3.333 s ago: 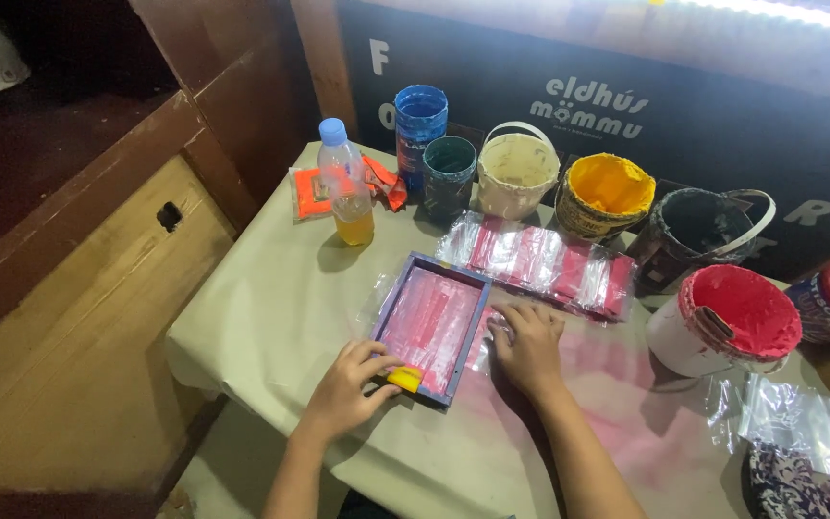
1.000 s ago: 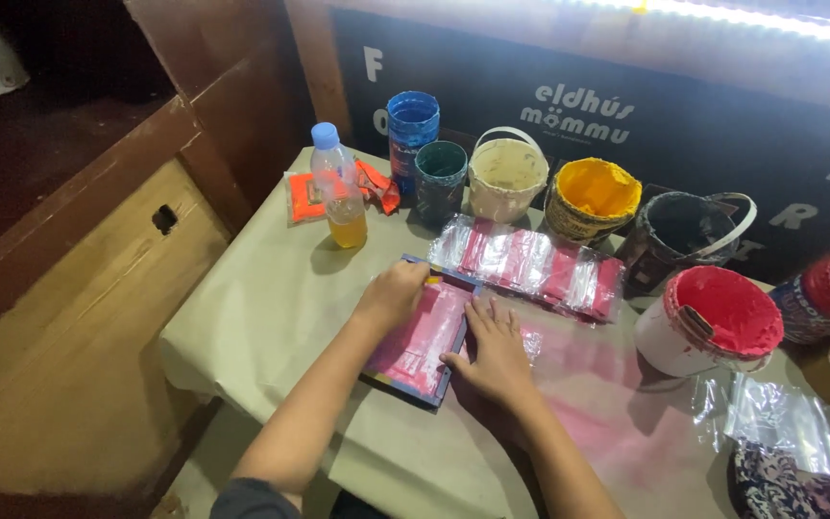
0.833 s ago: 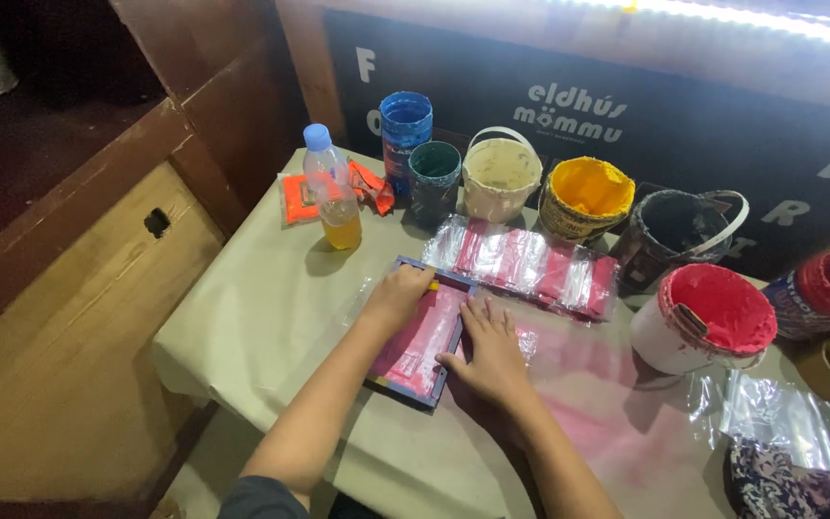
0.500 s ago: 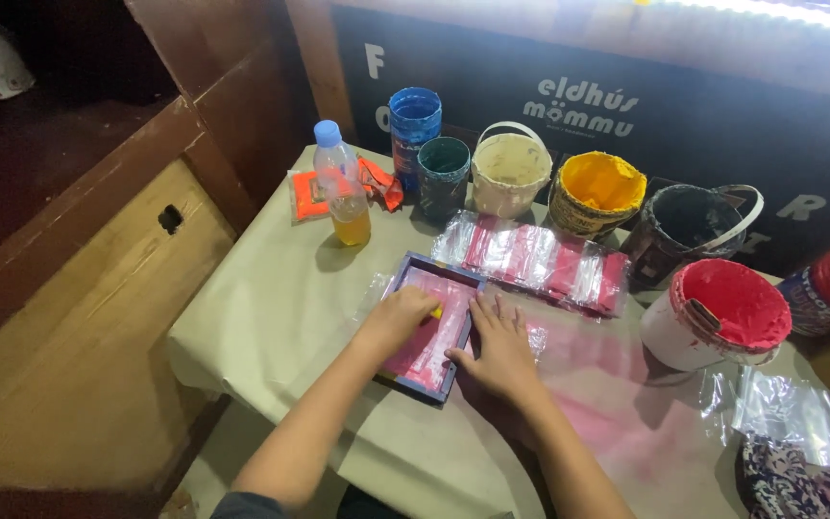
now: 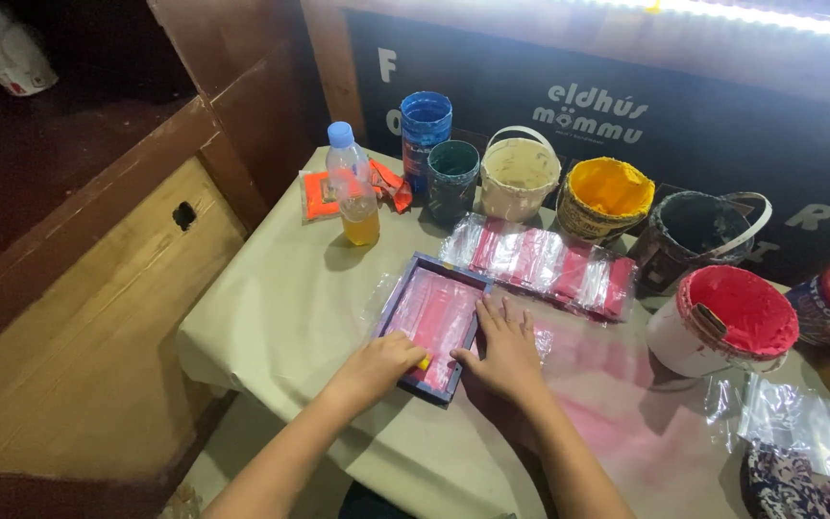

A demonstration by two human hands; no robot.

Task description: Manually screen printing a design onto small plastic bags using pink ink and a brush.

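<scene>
Wood cabinet (image 5: 98, 317) left; dark signboard (image 5: 626, 125) behind; light strip (image 5: 770, 19) above.

My beige paper-covered table (image 5: 280, 298) carried a purple-framed pink printing screen (image 5: 431, 322), paint buckets (image 5: 607, 197), a clear plastic bottle (image 5: 354, 200), and plastic-wrapped pink strips (image 5: 540, 261).

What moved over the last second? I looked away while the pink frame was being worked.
The left hand drew a small yellow tool from the far end of the purple-edged pink screen frame back to its near edge. The right hand stayed flat beside the frame; frame, paint buckets and bottle kept their places.
</scene>
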